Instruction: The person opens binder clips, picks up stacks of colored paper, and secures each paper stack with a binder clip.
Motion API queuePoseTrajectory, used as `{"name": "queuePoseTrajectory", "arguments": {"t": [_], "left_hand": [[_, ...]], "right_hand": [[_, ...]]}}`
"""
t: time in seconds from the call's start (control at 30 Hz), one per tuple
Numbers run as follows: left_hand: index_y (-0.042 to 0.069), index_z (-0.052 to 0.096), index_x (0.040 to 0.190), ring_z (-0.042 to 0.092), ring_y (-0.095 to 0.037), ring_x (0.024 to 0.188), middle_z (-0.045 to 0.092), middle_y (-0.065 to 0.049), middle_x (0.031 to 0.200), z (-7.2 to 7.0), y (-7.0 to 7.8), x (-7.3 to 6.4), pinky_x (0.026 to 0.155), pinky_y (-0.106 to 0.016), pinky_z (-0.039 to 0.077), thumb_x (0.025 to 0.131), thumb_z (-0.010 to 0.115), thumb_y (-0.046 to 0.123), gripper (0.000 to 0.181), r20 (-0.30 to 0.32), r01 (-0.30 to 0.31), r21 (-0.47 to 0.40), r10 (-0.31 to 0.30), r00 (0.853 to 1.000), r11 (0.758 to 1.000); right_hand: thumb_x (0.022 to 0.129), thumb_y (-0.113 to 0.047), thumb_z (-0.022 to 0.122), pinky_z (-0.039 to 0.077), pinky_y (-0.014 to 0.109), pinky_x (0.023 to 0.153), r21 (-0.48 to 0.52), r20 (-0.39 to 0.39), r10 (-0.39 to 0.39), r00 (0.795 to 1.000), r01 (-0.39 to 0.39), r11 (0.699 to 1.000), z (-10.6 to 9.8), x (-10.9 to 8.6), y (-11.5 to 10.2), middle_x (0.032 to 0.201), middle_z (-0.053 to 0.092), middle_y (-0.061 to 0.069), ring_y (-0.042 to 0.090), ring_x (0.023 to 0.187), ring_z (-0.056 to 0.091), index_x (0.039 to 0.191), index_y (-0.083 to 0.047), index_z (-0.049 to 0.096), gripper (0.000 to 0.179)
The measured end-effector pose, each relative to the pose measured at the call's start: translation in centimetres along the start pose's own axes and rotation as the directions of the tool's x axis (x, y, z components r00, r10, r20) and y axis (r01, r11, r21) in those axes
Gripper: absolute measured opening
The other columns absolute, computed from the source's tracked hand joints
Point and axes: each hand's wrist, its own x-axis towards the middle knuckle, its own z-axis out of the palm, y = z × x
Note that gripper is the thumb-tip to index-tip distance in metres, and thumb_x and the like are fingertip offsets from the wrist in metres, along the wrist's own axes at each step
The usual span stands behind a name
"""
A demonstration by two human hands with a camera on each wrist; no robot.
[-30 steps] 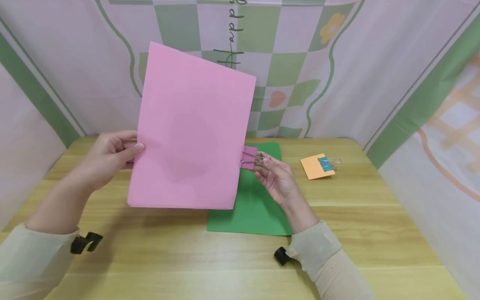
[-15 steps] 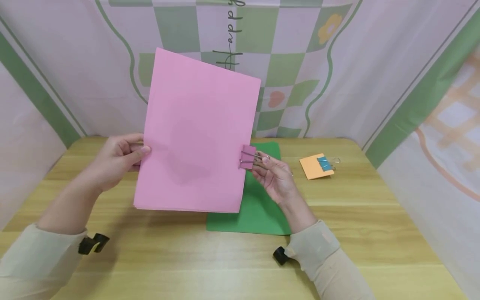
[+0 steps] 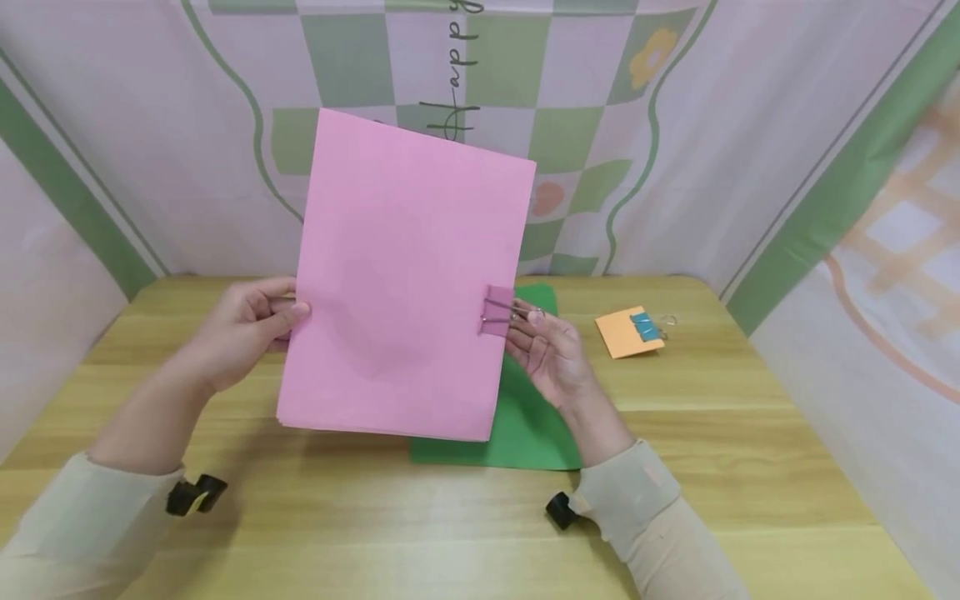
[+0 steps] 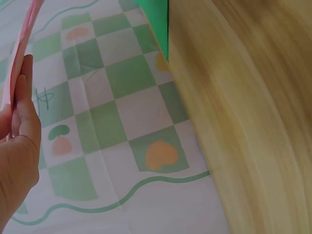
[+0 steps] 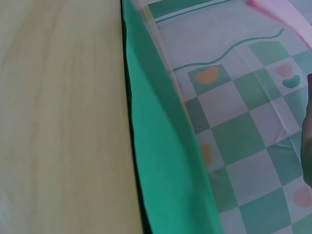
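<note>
A stack of pink paper (image 3: 397, 283) is held up above the table, its face toward me and slightly tilted. My left hand (image 3: 251, 329) pinches the left edge, thumb in front and fingers behind; the left wrist view shows this hand (image 4: 22, 131) at the paper's edge. At the right edge, a pink binder clip (image 3: 497, 310) sits over the paper's margin. With thumb and fingers my right hand (image 3: 551, 346) pinches the clip's wire handles. Only a sliver of the right hand (image 5: 306, 141) enters the right wrist view. How deep the clip reaches behind the paper is hidden.
Green paper (image 3: 517, 425) lies on the wooden table (image 3: 360, 517), partly behind the pink stack. To the right are orange square notes (image 3: 621, 335) with a blue binder clip (image 3: 647, 327) on them. A checkered curtain (image 3: 502, 58) hangs behind the table.
The left hand has carried the pink paper right and slightly down. The right hand stays nearly still, and the pink clip now overlaps the paper's right edge more.
</note>
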Motion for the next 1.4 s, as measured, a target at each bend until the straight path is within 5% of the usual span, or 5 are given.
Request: {"name": "queuePoseTrajectory", "arguments": {"t": [0.27,0.53,0.83,1.1,1.4], "left_hand": [[-0.013,0.039,0.142,0.073,-0.009,0.088,0.076,0.011,0.1,0.4,-0.9,0.3,0.077,-0.026,0.062,0.105,0.048,0.01,0.045,0.04,0.036,-0.165,-0.03,0.999,0.986],[0.015,0.058,0.124,0.075,-0.014,0.084,0.077,0.0,0.098,0.2,-2.3,0.3,0.074,-0.028,0.062,0.104,0.049,0.009,0.022,0.141,0.053,-0.373,0.0,0.99,0.926],[0.013,0.051,0.128,0.074,-0.012,0.086,0.076,0.005,0.095,-0.2,-2.4,0.1,0.077,-0.028,0.061,0.105,0.05,0.018,0.023,0.103,0.145,-0.194,-0.127,0.987,0.97],[0.014,0.049,0.129,0.073,-0.011,0.084,0.076,0.007,0.094,-1.7,-2.7,-0.8,0.075,-0.027,0.061,0.105,0.049,0.017,0.024,0.054,0.141,-0.136,-0.135,0.989,0.981],[0.02,0.053,0.122,0.074,-0.011,0.082,0.076,0.006,0.092,-4.1,-4.7,-2.4,0.073,-0.026,0.061,0.105,0.049,0.017,0.017,0.018,0.157,-0.149,-0.156,0.988,0.976]], "right_hand": [[0.098,-0.011,0.056,0.061,0.025,0.079,0.009,-0.061,0.005,0.998,-0.004,1.0,0.5,0.1,-0.3,0.099,0.076,0.008,0.016,0.088,0.074,0.108,-0.003,0.07,0.018],[0.1,-0.015,0.056,0.061,0.023,0.078,-0.027,-0.14,0.054,0.989,-0.058,0.998,0.9,0.2,-0.2,0.094,0.075,0.005,0.014,0.084,0.073,0.105,-0.006,0.07,0.017],[0.101,-0.014,0.052,0.061,0.023,0.079,-0.061,-0.231,0.127,0.965,-0.145,0.988,2.1,0.2,-0.3,0.092,0.075,0.004,0.013,0.083,0.072,0.099,-0.006,0.069,0.018],[0.102,-0.014,0.05,0.058,0.022,0.084,-0.126,-0.308,0.226,0.924,-0.275,0.953,3.7,1.6,0.1,0.093,0.072,0.003,0.013,0.088,0.07,0.093,-0.011,0.068,0.02],[0.102,-0.017,0.053,0.045,0.034,0.112,-0.159,-0.342,0.357,0.869,-0.428,0.89,5.3,3.8,2.1,0.132,0.059,0.015,0.026,0.123,0.059,0.136,0.001,0.045,0.039]]}}
